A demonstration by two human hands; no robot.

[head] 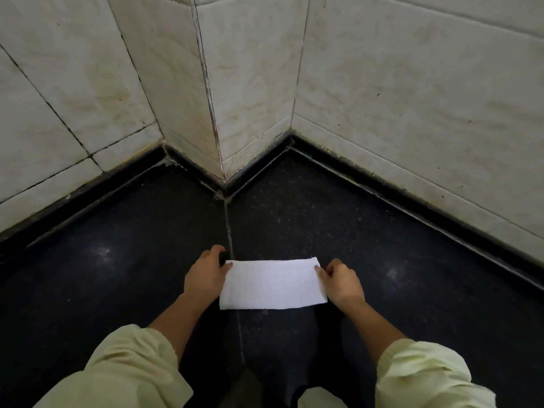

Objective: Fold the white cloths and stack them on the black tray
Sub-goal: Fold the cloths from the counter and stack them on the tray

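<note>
One white cloth (272, 284), folded into a wide rectangle, is held above the dark counter in the lower middle of the head view. My left hand (206, 275) pinches its upper left corner with thumb and curled fingers. At the cloth's upper right corner my right hand (343, 282) pinches the edge the same way. The cloth hangs flat between both hands. No black tray shows in the frame.
A dark speckled stone counter (382, 254) spreads out on both sides, with a seam running down its middle. White tiled walls (253, 98) close it off behind, with a tiled corner jutting out toward me. Pale yellow sleeves cover my forearms.
</note>
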